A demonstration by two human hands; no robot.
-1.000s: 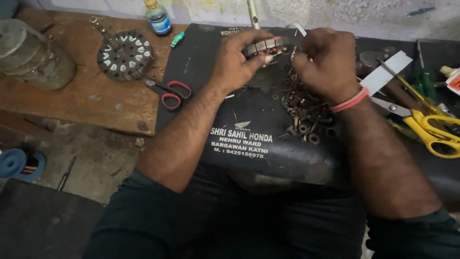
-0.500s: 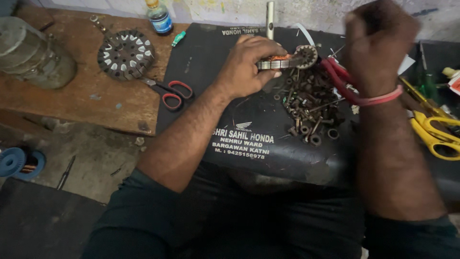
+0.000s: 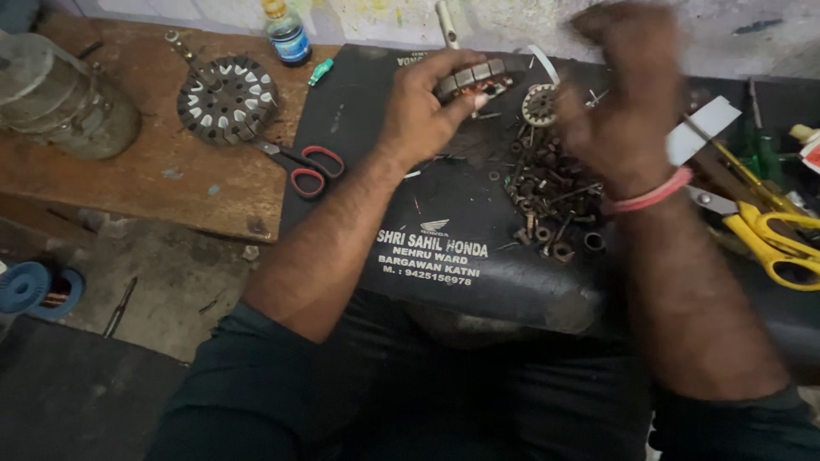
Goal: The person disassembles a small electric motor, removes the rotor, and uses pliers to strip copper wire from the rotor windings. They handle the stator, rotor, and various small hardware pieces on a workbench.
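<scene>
Gripping a segmented metal stator piece between thumb and curled fingers, the left hand is holding it over the far part of the black padded seat cover. Its copper windings are showing between grey steel blocks. Raised and blurred above that cover's right side, the right hand is wearing a pink band at the wrist; whether its fingers are closed cannot be told. Beneath it a heap of rusty nuts and bolts is lying on the cover, beside a small toothed gear. Left of the cover, red-handled scissors and a round slotted stator disc are resting on worn wooden board.
</scene>
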